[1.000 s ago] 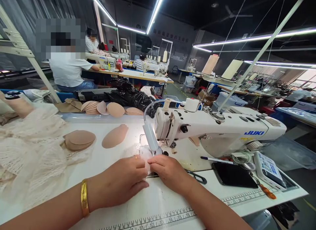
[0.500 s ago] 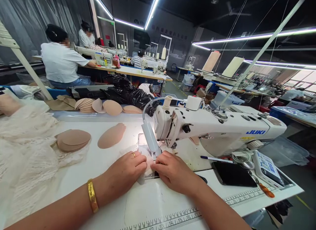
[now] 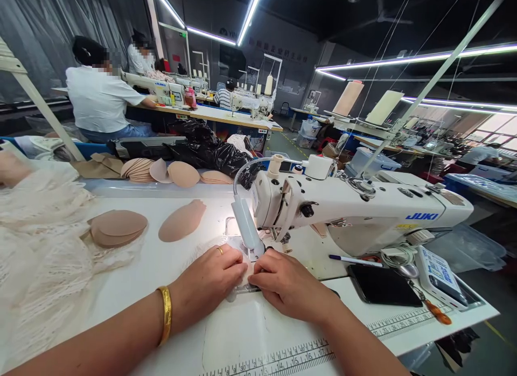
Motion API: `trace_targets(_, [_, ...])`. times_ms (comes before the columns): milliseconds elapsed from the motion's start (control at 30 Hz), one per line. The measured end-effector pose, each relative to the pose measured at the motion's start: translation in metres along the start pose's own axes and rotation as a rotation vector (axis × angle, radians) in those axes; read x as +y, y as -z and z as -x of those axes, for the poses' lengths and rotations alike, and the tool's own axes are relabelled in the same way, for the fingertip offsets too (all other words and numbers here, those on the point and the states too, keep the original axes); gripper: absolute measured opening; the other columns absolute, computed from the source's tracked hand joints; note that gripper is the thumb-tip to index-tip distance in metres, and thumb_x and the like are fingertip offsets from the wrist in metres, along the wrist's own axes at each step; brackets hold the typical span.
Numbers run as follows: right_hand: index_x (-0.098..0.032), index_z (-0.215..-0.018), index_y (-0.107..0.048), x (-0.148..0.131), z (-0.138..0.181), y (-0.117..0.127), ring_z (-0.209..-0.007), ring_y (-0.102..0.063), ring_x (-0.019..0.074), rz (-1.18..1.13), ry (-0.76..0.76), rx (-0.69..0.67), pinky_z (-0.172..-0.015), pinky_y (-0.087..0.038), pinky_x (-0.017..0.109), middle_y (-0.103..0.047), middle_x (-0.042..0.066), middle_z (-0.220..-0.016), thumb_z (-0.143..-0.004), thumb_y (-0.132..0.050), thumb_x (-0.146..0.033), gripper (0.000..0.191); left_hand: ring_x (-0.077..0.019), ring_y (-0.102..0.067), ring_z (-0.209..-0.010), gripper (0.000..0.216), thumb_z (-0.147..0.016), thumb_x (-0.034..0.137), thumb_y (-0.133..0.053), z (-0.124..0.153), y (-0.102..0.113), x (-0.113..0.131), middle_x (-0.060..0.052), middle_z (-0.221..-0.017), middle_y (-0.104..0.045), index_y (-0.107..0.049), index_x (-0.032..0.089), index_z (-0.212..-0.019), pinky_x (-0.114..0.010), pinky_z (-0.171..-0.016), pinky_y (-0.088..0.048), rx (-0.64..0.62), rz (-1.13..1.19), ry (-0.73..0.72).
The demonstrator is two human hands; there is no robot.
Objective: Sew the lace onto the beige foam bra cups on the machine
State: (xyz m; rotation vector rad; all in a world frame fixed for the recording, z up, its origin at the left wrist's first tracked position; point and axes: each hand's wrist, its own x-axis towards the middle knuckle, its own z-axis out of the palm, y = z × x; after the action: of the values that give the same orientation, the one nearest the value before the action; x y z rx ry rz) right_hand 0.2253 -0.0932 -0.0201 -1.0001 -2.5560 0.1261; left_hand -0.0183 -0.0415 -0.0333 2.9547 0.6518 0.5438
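Observation:
Just in front of the presser foot of a white sewing machine (image 3: 363, 203), both hands rest close together on the bed. My left hand (image 3: 214, 272) is closed, fingertips pressed on a pale, sheer lace fabric (image 3: 197, 253) that runs beneath it toward the needle. Bent fingers of my right hand (image 3: 286, 282) pinch at the fabric's near edge, right of the needle; the palm is hidden. A slim lamp (image 3: 245, 228) lights the needle area. The stitching point itself is mostly covered by the lamp and fingers. Small dark bits show beside the right hand; I cannot make out what they are.
Left lie a heap of cream lace (image 3: 44, 257), stacked beige oval pads (image 3: 119, 228) and a single beige pad (image 3: 182, 221). Right are a phone (image 3: 383, 285), a pen (image 3: 355, 260) and a white box (image 3: 440, 276). A co-worker (image 3: 99, 93) sits at another machine.
My left hand has shifted slightly right and forward, toward the needle, with its bracelet moving along. My right hand stays nearly in place. The view has tilted very slightly.

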Motion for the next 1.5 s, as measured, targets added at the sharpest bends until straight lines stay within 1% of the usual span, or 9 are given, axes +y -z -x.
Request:
trace_targets(167, [-0.022, -0.104, -0.070, -0.001, -0.001, 0.001, -0.097, -0.060, 0.0210, -0.055, -0.006, 0.022, -0.079, -0.050, 0.032, -0.071, 0.005, -0.109, -0.096, -0.053, -0.004, 0.026, -0.0204, -0.057, -0.081, 0.028, -0.106, 0.008, -0.040, -0.004, 0.002, -0.001, -0.005, -0.095, -0.067, -0.060, 0.017, -0.088, -0.034, -0.075, -0.045, -0.033, 0.049, -0.030])
trace_targets(267, [-0.022, -0.107, -0.069, -0.001, -0.002, 0.000, -0.098, -0.061, 0.0217, -0.075, -0.025, 0.012, -0.083, -0.051, 0.034, -0.073, 0.005, -0.110, -0.098, -0.054, -0.005, 0.025, -0.0209, -0.057, -0.083, 0.027, -0.108, 0.014, -0.042, -0.006, 0.002, -0.003, -0.005, -0.095, -0.068, -0.061, 0.018, -0.089, -0.034, -0.078, -0.044, -0.018, 0.112, -0.019])
trace_targets(500, [-0.025, -0.111, -0.068, 0.002, -0.003, -0.002, -0.101, -0.065, 0.0224, -0.077, -0.061, 0.041, -0.083, -0.053, 0.033, -0.074, 0.006, -0.110, -0.101, -0.055, -0.007, 0.024, -0.0218, -0.059, -0.084, 0.021, -0.106, 0.017, -0.047, -0.015, 0.006, -0.019, -0.003, -0.099, -0.073, -0.066, 0.021, -0.097, -0.032, -0.079, -0.043, 0.032, 0.163, -0.081])
trace_targets(600, [-0.026, -0.113, -0.067, 0.005, -0.003, -0.004, -0.100, -0.066, 0.0221, -0.066, -0.082, 0.058, -0.081, -0.053, 0.033, -0.074, 0.006, -0.109, -0.101, -0.058, -0.008, 0.023, -0.0232, -0.062, -0.087, 0.022, -0.106, 0.020, -0.047, -0.020, 0.007, -0.028, -0.005, -0.102, -0.075, -0.069, 0.021, -0.102, -0.033, -0.080, -0.044, 0.020, 0.143, -0.098])
trace_targets(867, [-0.025, -0.112, -0.069, 0.010, -0.001, -0.010, -0.102, -0.065, 0.0239, -0.063, -0.111, 0.100, -0.080, -0.053, 0.034, -0.074, 0.006, -0.113, -0.101, -0.057, -0.009, 0.023, -0.0240, -0.066, -0.089, 0.026, -0.108, 0.028, -0.047, -0.029, 0.008, -0.043, -0.007, -0.102, -0.076, -0.071, 0.022, -0.100, -0.033, -0.082, -0.046, 0.009, 0.114, -0.147])
trace_targets(1133, [-0.022, -0.110, -0.071, 0.008, -0.001, -0.011, -0.086, -0.059, 0.0218, -0.001, -0.152, 0.073, -0.069, -0.045, 0.031, -0.067, 0.006, -0.098, -0.101, -0.055, -0.010, 0.021, -0.0254, -0.069, -0.098, 0.024, -0.108, 0.027, -0.048, -0.028, 0.005, -0.050, -0.009, -0.113, -0.077, -0.071, 0.022, -0.110, -0.034, -0.086, -0.048, -0.002, 0.086, -0.182])
trace_targets(1267, [-0.022, -0.110, -0.070, 0.007, -0.002, -0.012, -0.085, -0.057, 0.0218, 0.026, -0.163, 0.063, -0.069, -0.043, 0.030, -0.062, 0.005, -0.091, -0.102, -0.054, -0.011, 0.021, -0.0252, -0.068, -0.094, 0.023, -0.108, 0.026, -0.048, -0.029, 0.006, -0.052, -0.009, -0.109, -0.077, -0.070, 0.021, -0.111, -0.035, -0.085, -0.048, -0.013, 0.057, -0.193])
trace_targets(1367, [-0.022, -0.112, -0.070, 0.007, -0.002, -0.014, -0.083, -0.055, 0.0218, 0.049, -0.176, 0.060, -0.069, -0.042, 0.030, -0.060, 0.005, -0.089, -0.102, -0.053, -0.012, 0.022, -0.0253, -0.067, -0.095, 0.022, -0.107, 0.025, -0.049, -0.032, 0.008, -0.054, -0.007, -0.108, -0.077, -0.070, 0.021, -0.109, -0.036, -0.089, -0.047, -0.008, 0.056, -0.191])
trace_targets(1500, [-0.021, -0.113, -0.069, 0.008, -0.001, -0.019, -0.080, -0.053, 0.0216, 0.073, -0.192, 0.063, -0.065, -0.040, 0.030, -0.060, 0.005, -0.089, -0.102, -0.052, -0.013, 0.022, -0.0239, -0.065, -0.089, 0.021, -0.106, 0.024, -0.051, -0.036, 0.011, -0.057, -0.005, -0.095, -0.075, -0.070, 0.022, -0.097, -0.035, -0.085, -0.045, 0.012, 0.056, -0.159])
